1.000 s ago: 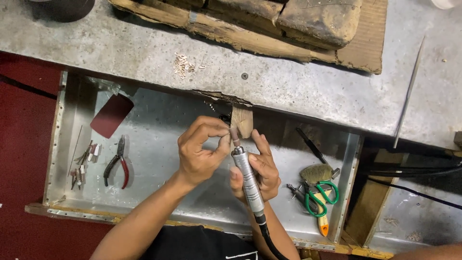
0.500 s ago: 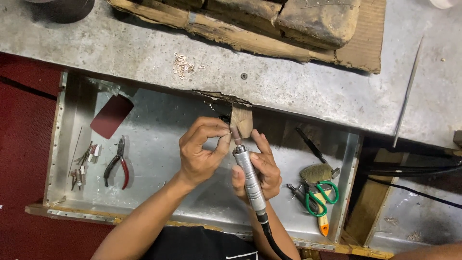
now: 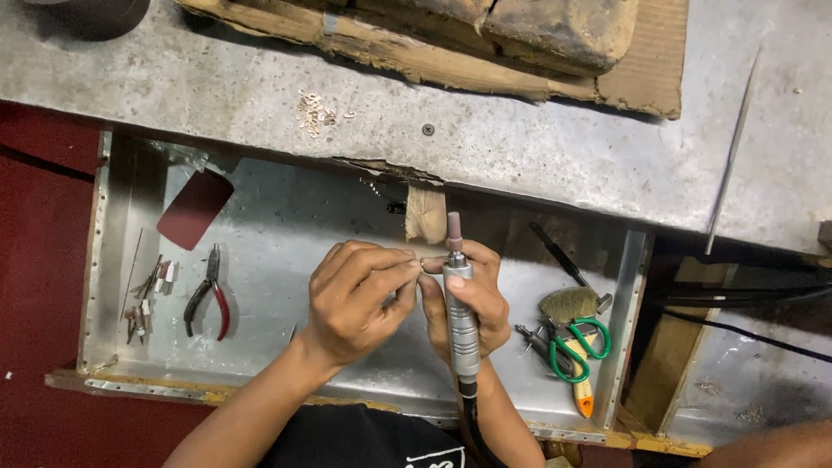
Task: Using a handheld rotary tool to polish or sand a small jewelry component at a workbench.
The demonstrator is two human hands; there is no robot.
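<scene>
- Our right hand [image 3: 472,299] is wrapped around a rotary handpiece [image 3: 460,312], its pink tip pointing up at the wooden peg [image 3: 425,213].
- Our left hand [image 3: 355,303] pinches something small just left of the handpiece, perhaps a ring; we cannot tell for sure.
- Both hands sit over the metal tray [image 3: 286,225] below the worktop [image 3: 537,147].
- Pliers [image 3: 208,299] lie far left of the handpiece; green scissors [image 3: 576,347] and a brush [image 3: 568,303] lie right.

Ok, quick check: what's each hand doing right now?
Left hand: fingers pinched shut on something too small to identify.
Right hand: closed around the rotary tool.
</scene>
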